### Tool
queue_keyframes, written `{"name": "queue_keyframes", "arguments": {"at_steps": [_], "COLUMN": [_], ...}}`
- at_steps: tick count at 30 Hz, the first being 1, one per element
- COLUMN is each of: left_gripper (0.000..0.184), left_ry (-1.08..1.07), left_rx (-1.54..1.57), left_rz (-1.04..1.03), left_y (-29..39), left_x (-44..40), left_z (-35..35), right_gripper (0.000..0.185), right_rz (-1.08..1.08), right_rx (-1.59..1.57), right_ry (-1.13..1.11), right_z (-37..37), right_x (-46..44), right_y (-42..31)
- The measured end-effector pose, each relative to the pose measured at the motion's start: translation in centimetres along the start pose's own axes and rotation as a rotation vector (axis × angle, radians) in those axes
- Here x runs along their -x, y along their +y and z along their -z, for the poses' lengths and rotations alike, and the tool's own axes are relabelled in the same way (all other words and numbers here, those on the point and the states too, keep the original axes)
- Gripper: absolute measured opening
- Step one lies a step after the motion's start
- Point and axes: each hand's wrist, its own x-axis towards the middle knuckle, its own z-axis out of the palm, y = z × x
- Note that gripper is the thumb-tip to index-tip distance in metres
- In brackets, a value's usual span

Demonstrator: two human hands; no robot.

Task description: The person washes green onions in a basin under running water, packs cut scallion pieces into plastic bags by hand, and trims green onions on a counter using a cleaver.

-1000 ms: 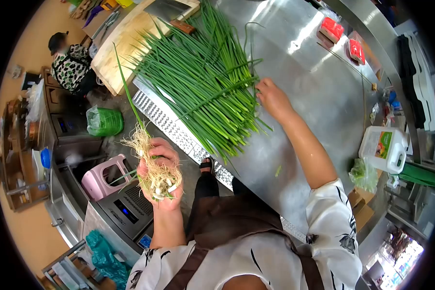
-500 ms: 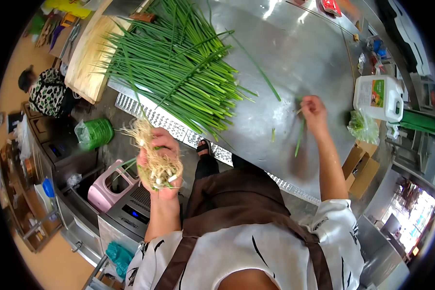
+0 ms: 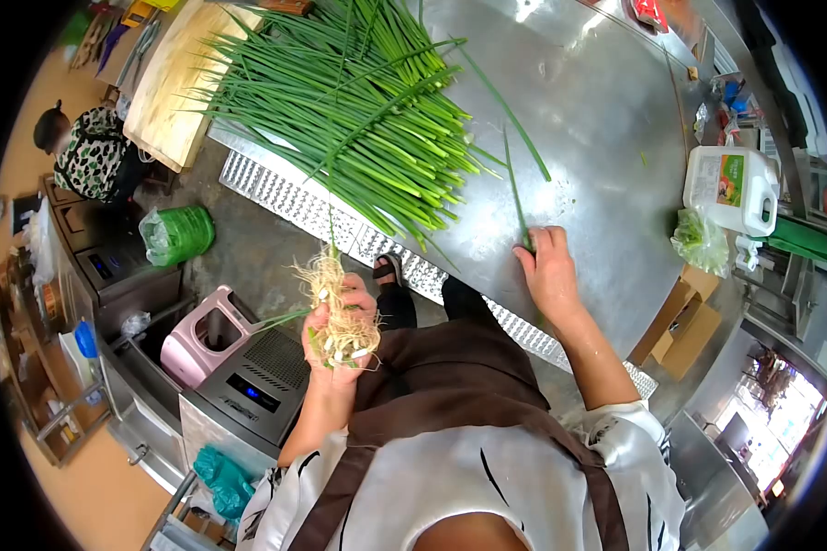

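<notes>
My left hand (image 3: 340, 326) is closed round a bunch of spring onion roots (image 3: 340, 332), pale and stringy with white bulb ends, held in front of the apron. At the near edge of the steel table, my right hand (image 3: 551, 268) has thumb and forefinger closed at the lower end of a thin green onion stalk (image 3: 515, 197). Left of that hand lies a large pile of long spring onions (image 3: 349, 119), cut ends toward me. One loose green leaf (image 3: 505, 112) rests on the metal just beyond the stalk.
The steel table (image 3: 597, 119) fills the front, with a wooden board (image 3: 174, 101) at its left end. A white jug (image 3: 730, 188) and a bagged green vegetable (image 3: 700, 241) stand right. Below left are a pink plastic stool (image 3: 207, 335) and a green tub (image 3: 184, 236). Another person (image 3: 92, 156) sits far left.
My right hand has come left and nearer to the table's front edge; the stalk at its fingers now points away from me. My left hand has shifted right, still holding the roots.
</notes>
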Motion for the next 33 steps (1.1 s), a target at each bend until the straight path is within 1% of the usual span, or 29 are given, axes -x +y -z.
{"name": "queue_keyframes", "arguments": {"at_steps": [1,3,4,6,7,8,9,10,11,13,15,16,17,19,20,21,25,26,27,29,31,33], "left_gripper": [0.043,0.043,0.043,0.044,0.046,0.046,0.046,0.045,0.046,0.042,0.045,0.043,0.043,0.042,0.040,0.040,0.037,0.036,0.036,0.035,0.031,0.026], "left_ry": [-0.030,-0.047,-0.078,-0.126,-0.138,-0.169,-0.137,-0.123,-0.175,-0.211,-0.199,-0.251,-0.275,-0.310,-0.308,-0.330,-0.244,-0.289,-0.413,-0.448,-0.348,-0.329], "left_rx": [0.032,0.088,0.060,-0.029,-0.011,-0.065,-0.111,-0.113,-0.069,-0.089,-0.140,-0.130,-0.119,-0.124,-0.113,-0.108,0.034,0.086,0.101,0.016,0.026,-0.022], "left_rz": [-0.014,0.002,0.013,-0.028,-0.004,0.002,-0.026,-0.038,-0.036,-0.099,-0.212,-0.180,-0.202,-0.282,-0.378,-0.399,-0.719,-0.777,-0.822,-1.002,-1.141,-1.194], "left_y": [0.4,1.2,1.6,2.8,3.7,5.1,5.8,6.8,7.5,9.3,11.8,14.1,15.9,20.0,22.0,24.1,32.8,35.1,37.5,42.3,46.4,50.6], "left_x": [0.3,1.0,1.3,1.9,2.6,2.7,3.0,3.2,3.5,4.2,6.0,7.1,7.7,9.5,10.2,11.1,13.9,14.3,14.7,15.2,15.8,16.5], "left_z": [0.1,-0.3,-0.3,-0.1,0.3,1.3,1.7,2.2,2.4,2.0,0.6,0.6,0.9,0.9,0.7,0.5,-1.1,-1.5,-1.9,-2.4,-3.6,-4.4], "right_gripper": [0.024,0.018,0.012,0.008,0.008,0.008,0.005,0.004,0.005,0.006,0.009,0.011,0.011,0.011,0.011,0.011,0.011,0.011,0.011,0.011,0.010,0.010], "right_rz": [0.005,-0.082,0.042,0.148,-0.047,-0.177,-0.346,-0.312,-0.292,-0.327,-0.295,-0.222,-0.206,-0.172,-0.157,-0.144,-0.076,-0.066,-0.048,-0.023,-0.003,0.056], "right_rx": [0.008,0.033,-0.020,0.012,0.023,-0.266,-0.522,-0.646,-0.696,-0.880,-0.887,-0.907,-0.935,-1.004,-0.982,-0.957,-0.873,-0.865,-0.839,-0.808,-0.796,-0.766], "right_ry": [0.000,-0.179,-0.117,-0.079,-0.089,-0.108,-0.187,-0.152,-0.138,-0.243,-0.333,-0.412,-0.455,-0.605,-0.632,-0.658,-0.774,-0.785,-0.813,-0.854,-0.872,-0.905], "right_z": [-0.1,-0.6,-1.2,-0.8,-0.2,-0.6,0.7,1.6,1.6,1.5,0.0,-1.5,-2.8,-5.8,-7.3,-8.6,-12.2,-13.1,-14.1,-16.2,-18.5,-21.4], "right_x": [0.1,-0.1,-0.1,-0.3,-0.1,0.3,0.2,0.4,0.7,0.8,1.1,1.1,1.0,0.5,0.1,-0.3,-2.2,-3.1,-4.3,-6.8,-9.4,-12.6], "right_y": [0.0,-0.3,0.7,1.7,0.5,2.4,1.1,-0.5,-1.0,-5.3,-10.8,-13.3,-15.5,-21.0,-23.3,-25.4,-33.2,-34.3,-35.3,-37.7,-40.4,-43.0]}}
